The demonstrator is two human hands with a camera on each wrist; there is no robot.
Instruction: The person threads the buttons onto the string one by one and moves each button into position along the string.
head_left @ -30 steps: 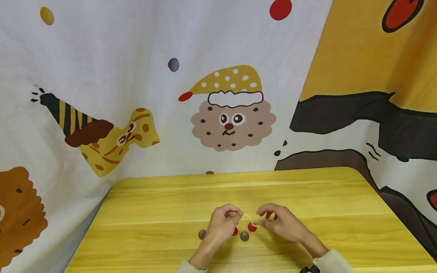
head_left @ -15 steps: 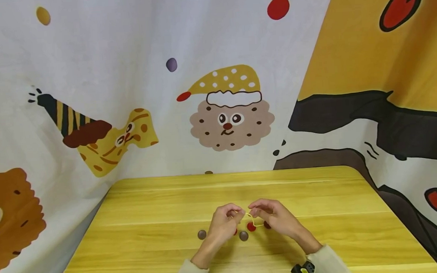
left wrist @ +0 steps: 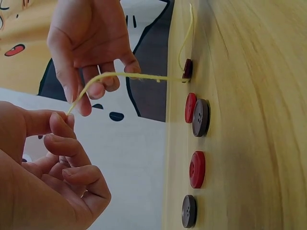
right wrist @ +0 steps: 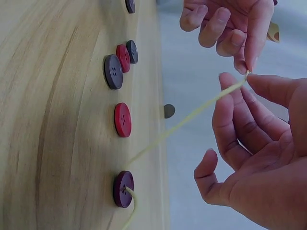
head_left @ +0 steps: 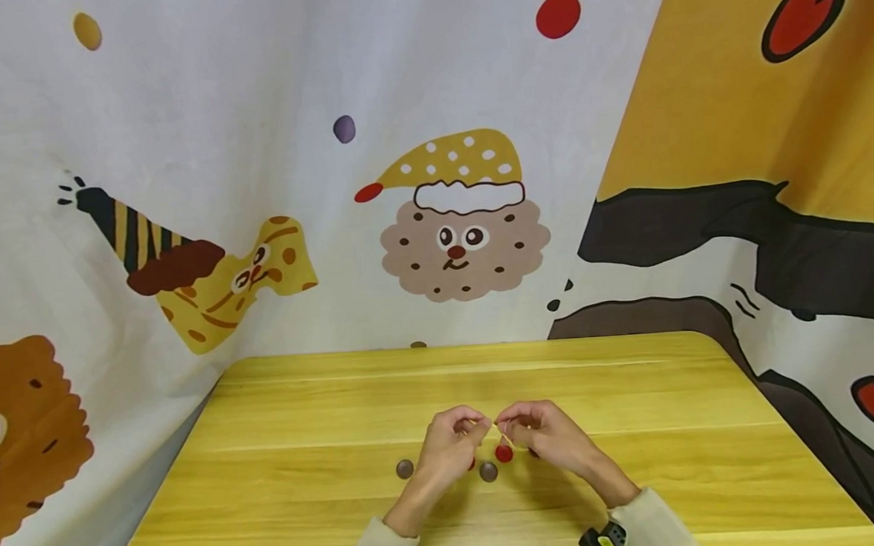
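Yellow cord [left wrist: 144, 76] threads the maroon button [right wrist: 119, 194] on the wooden table [head_left: 307, 481]; the left hand [head_left: 448, 448] pinches it, supporting its raised end. The right hand [head_left: 556, 439] stands alongside, thumb and forefinger parted.

Bright and even in the head view, with soft shadows below left hand [head_left: 446, 448] and right hand [head_left: 556, 443] and a pale sheen on the tabletop [head_left: 491, 541] at bottom centre; dimmer, hazier in both wrist views.
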